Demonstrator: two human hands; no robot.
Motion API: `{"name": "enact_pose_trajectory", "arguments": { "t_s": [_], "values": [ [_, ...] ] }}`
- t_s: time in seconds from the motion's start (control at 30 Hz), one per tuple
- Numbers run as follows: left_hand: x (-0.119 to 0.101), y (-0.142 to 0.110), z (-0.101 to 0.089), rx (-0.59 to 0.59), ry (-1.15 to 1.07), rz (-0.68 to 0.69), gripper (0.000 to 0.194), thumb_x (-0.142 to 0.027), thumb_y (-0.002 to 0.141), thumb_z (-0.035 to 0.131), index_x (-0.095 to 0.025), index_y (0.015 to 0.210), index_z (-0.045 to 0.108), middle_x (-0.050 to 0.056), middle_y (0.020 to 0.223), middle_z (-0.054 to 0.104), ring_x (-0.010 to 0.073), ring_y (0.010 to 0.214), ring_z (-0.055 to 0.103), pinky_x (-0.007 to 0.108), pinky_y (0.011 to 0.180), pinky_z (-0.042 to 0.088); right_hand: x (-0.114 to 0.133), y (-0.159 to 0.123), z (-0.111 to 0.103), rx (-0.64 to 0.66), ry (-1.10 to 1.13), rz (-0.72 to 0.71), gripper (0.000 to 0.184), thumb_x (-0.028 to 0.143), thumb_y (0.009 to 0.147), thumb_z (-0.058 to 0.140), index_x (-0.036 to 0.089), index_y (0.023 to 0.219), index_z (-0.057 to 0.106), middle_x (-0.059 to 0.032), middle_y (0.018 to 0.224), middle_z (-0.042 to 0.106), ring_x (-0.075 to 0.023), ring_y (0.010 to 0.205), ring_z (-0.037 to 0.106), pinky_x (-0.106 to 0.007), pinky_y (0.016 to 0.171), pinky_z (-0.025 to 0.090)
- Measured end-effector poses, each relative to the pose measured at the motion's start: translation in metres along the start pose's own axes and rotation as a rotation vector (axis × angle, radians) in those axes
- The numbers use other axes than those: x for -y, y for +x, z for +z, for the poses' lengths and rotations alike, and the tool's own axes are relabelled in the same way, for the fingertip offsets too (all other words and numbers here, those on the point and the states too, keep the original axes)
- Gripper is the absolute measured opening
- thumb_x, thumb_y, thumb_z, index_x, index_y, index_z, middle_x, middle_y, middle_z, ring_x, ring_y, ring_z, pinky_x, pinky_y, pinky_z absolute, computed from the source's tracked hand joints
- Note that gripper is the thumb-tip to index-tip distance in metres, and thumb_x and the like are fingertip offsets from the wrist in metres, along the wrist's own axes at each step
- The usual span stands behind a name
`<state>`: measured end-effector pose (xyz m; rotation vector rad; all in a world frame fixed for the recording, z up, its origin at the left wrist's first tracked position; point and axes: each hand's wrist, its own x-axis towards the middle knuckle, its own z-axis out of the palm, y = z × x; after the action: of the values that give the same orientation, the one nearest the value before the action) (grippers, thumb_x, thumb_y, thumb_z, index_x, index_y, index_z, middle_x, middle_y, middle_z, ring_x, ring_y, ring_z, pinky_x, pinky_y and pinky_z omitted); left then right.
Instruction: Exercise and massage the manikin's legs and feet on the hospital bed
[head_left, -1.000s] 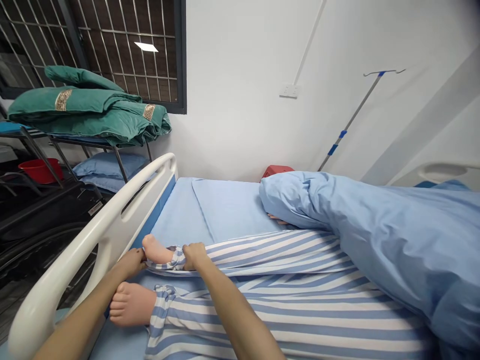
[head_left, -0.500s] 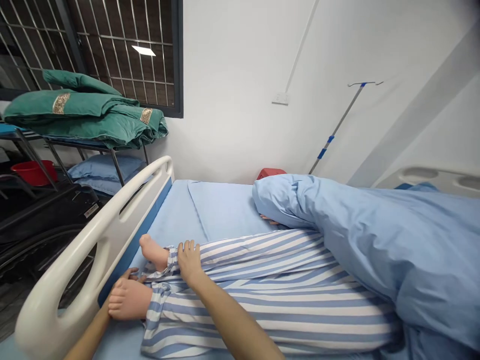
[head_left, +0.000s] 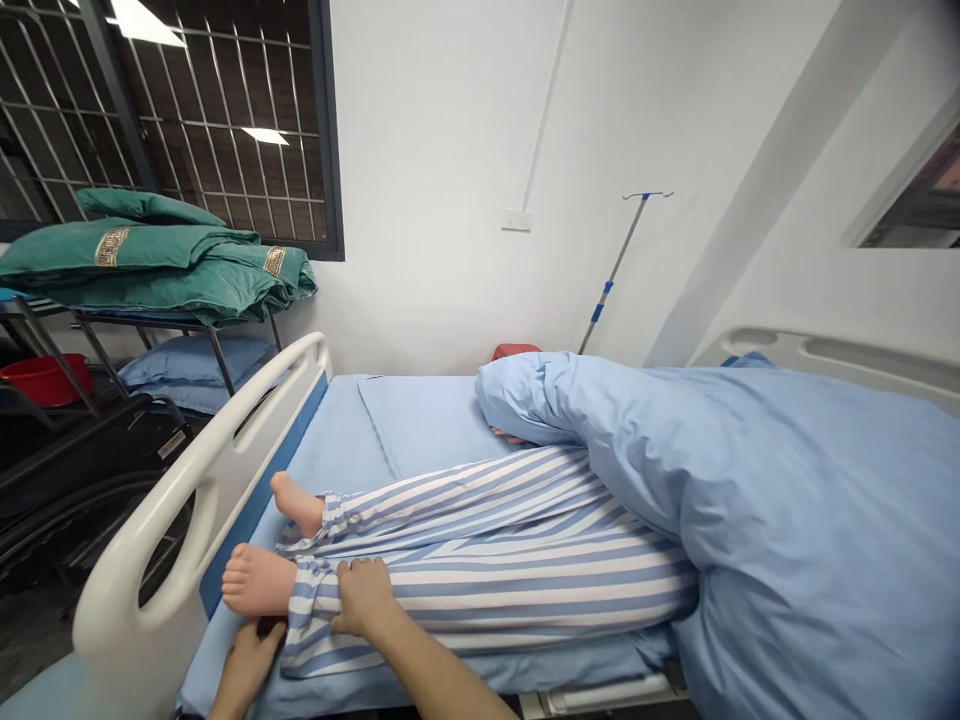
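A figure lies on the bed in blue-and-white striped trousers (head_left: 495, 540), its upper body under a light blue duvet (head_left: 750, 480). Two bare feet stick out by the footboard, the near foot (head_left: 251, 580) and the far foot (head_left: 292, 500). My right hand (head_left: 364, 595) lies on the near trouser leg just behind the cuff, fingers curled into the cloth. My left hand (head_left: 251, 655) is below the near foot at the mattress edge, its fingertips closed at the underside of the same cuff.
A white footboard rail (head_left: 187, 480) runs along the left of the bed. Beyond it are a dark wheelchair (head_left: 75, 480), a rack with folded green quilts (head_left: 150, 260), a blue pillow (head_left: 195, 360) and a red basin (head_left: 37, 375). A drip pole (head_left: 615, 265) stands at the wall.
Both hands left the far leg's cuff and came toward me to the near leg's cuff. The view lifted and pulled back, so more of the duvet shows.
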<state>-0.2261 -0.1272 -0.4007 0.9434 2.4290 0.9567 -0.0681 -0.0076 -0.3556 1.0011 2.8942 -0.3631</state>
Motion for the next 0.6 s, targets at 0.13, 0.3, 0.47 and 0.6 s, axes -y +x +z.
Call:
{"name": "enact_pose_trajectory", "arguments": {
  "t_s": [0.13, 0.3, 0.47, 0.6],
  "values": [
    [0.029, 0.008, 0.023, 0.000, -0.112, 0.031, 0.035, -0.042, 0.063, 0.044, -0.020, 0.087, 0.056, 0.011, 0.093, 0.069, 0.0311, 0.097, 0.062, 0.040, 0.085, 0.050, 0.008, 0.009, -0.001, 0.043, -0.018, 0.063, 0.075, 0.050, 0.049, 0.073, 0.015, 0.112, 0.055, -0.0156, 0.100, 0.066, -0.0305, 0.093, 0.062, -0.047, 0.082, 0.046],
    [0.048, 0.022, 0.037, -0.002, -0.126, 0.022, 0.037, -0.041, 0.062, 0.046, -0.018, 0.089, 0.055, 0.016, 0.100, 0.067, 0.0311, 0.101, 0.061, 0.039, 0.088, 0.049, 0.015, 0.017, -0.008, 0.130, 0.011, 0.095, 0.061, 0.042, 0.053, 0.073, 0.018, 0.108, 0.059, -0.0134, 0.103, 0.067, -0.0308, 0.097, 0.062, -0.046, 0.078, 0.050],
    [0.043, 0.021, 0.034, 0.000, -0.116, 0.019, 0.039, -0.040, 0.061, 0.047, -0.015, 0.090, 0.056, 0.017, 0.102, 0.067, 0.0321, 0.102, 0.061, 0.039, 0.090, 0.049, 0.039, 0.025, -0.035, 0.090, 0.197, -0.037, 0.034, 0.037, 0.067, 0.067, 0.026, 0.099, 0.062, -0.0070, 0.096, 0.068, -0.0284, 0.093, 0.064, -0.042, 0.071, 0.052],
    [0.030, 0.015, 0.025, 0.025, -0.143, 0.043, 0.035, -0.040, 0.064, 0.043, -0.020, 0.089, 0.058, 0.011, 0.098, 0.070, 0.0296, 0.103, 0.061, 0.040, 0.091, 0.050, 0.087, 0.048, -0.063, 0.100, 0.272, -0.161, 0.025, 0.039, 0.086, 0.052, 0.023, 0.103, 0.060, -0.0050, 0.097, 0.066, -0.0184, 0.085, 0.063, -0.036, 0.072, 0.052]
  ]
}}
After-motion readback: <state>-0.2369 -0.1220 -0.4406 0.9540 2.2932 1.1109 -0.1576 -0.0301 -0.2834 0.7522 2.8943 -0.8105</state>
